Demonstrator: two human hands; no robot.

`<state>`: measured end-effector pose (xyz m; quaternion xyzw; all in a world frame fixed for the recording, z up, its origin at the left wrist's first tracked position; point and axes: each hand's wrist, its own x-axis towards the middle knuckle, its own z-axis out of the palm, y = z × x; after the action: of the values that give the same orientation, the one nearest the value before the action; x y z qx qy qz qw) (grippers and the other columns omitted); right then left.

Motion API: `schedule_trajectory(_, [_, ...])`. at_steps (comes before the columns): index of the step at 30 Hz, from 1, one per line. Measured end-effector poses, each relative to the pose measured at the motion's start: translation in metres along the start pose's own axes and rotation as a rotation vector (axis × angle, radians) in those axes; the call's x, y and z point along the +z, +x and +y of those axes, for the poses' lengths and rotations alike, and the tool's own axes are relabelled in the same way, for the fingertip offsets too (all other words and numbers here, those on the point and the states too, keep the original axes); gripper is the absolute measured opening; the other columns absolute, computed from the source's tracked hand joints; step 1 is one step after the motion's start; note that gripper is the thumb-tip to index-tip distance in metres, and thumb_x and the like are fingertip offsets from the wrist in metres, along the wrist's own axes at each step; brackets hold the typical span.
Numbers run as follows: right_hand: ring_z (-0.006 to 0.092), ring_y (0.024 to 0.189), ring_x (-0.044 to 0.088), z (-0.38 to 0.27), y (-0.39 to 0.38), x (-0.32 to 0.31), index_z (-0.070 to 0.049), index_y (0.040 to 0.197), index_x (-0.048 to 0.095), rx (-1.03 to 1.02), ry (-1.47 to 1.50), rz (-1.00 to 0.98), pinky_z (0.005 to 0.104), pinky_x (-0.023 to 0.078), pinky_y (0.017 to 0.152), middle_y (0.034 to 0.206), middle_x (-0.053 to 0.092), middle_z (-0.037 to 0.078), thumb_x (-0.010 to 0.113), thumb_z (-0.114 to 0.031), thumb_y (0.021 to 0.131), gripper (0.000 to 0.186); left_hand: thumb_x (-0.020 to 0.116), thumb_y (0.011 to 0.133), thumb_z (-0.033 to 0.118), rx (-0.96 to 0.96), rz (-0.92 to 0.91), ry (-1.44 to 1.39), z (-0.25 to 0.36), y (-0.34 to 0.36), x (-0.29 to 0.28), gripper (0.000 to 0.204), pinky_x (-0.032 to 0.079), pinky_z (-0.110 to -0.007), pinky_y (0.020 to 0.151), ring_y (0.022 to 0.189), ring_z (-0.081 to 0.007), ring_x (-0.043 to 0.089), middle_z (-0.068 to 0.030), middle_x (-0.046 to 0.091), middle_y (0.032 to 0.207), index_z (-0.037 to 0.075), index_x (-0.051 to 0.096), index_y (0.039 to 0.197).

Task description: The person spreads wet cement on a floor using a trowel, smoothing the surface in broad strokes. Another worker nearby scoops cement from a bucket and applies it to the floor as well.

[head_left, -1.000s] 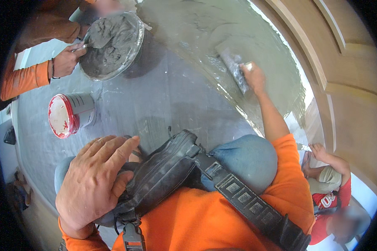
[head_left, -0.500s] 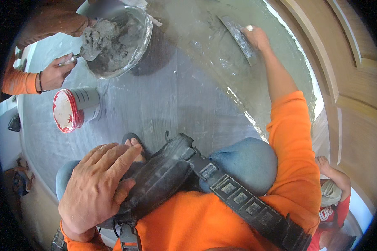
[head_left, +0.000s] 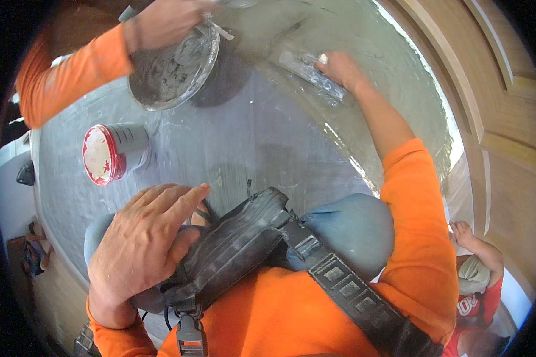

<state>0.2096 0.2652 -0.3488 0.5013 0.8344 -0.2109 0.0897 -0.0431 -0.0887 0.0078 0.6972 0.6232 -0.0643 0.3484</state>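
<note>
My right hand (head_left: 342,70) grips the handle of a flat steel finishing trowel (head_left: 308,76). The blade lies on wet grey-green cement (head_left: 393,89), close to the edge of the coated area. My left hand (head_left: 143,244) rests near my left knee, fingers stretched out and holding nothing. Beyond it, a large bucket (head_left: 211,56) contains grey mortar (head_left: 173,71). A co-worker's blurred hand (head_left: 167,24) reaches over this bucket from the far left; what it holds is too smeared to name.
A white pail with a red rim (head_left: 108,156) lies or tilts on the smooth grey floor (head_left: 244,131) at left. Wooden panelling (head_left: 494,113) borders the cement on the right. Another person in red (head_left: 482,297) is at the lower right. A black bag (head_left: 232,244) hangs across my lap.
My right hand has drawn the trowel leftward, and its blade has turned. The co-worker's arm has swung right across the mortar bucket. My left hand has barely moved.
</note>
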Motion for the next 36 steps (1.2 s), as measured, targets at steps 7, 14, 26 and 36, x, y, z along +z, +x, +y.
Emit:
schedule_trajectory(7, [0.0446,0.104,0.072,-0.002,-0.061,0.009,-0.007,0.116,0.074,-0.002,-0.045,0.072,0.0528,0.056,0.092,0.109,0.075,0.025,0.068,-0.045,0.098,0.043,0.074,0.084,0.011,0.026,0.051,0.03,0.005,-0.013,0.003,0.063,0.049,-0.046,0.108,0.123,-0.0367,0.063,-0.0162,0.067,0.129,0.003,0.057,0.144])
schedule_trajectory(14, [0.0434,0.104,0.072,0.039,-0.103,0.032,-0.008,0.121,0.07,0.227,-0.04,0.158,0.054,0.056,0.09,0.111,0.075,0.025,0.068,-0.047,0.097,0.046,0.077,0.08,0.014,0.014,0.05,0.031,0.006,-0.024,0.003,0.067,0.048,-0.046,0.11,0.128,-0.0368,0.062,-0.0176,0.067,0.134,0.004,0.058,0.144])
schedule_trajectory(26, [0.0383,0.095,0.075,0.026,-0.148,0.035,-0.007,0.117,0.072,0.381,0.114,0.297,0.0482,0.057,0.084,0.096,0.078,0.02,0.071,-0.05,0.095,0.048,0.077,0.079,0.018,0.039,0.04,0.008,-0.005,-0.029,-0.004,0.068,0.049,-0.048,0.109,0.127,-0.0381,0.062,-0.0168,0.067,0.133,0.004,0.058,0.143])
schedule_trajectory(36, [0.0253,0.085,0.069,0.121,-0.157,0.043,-0.003,0.111,0.073,0.416,0.607,0.183,0.0408,0.052,0.08,0.092,0.074,0.014,0.071,-0.046,0.098,0.045,0.077,0.082,0.011,0.051,0.044,0.038,-0.003,-0.017,-0.004,0.061,0.049,-0.045,0.108,0.124,-0.0337,0.064,-0.014,0.068,0.128,0.004,0.06,0.14])
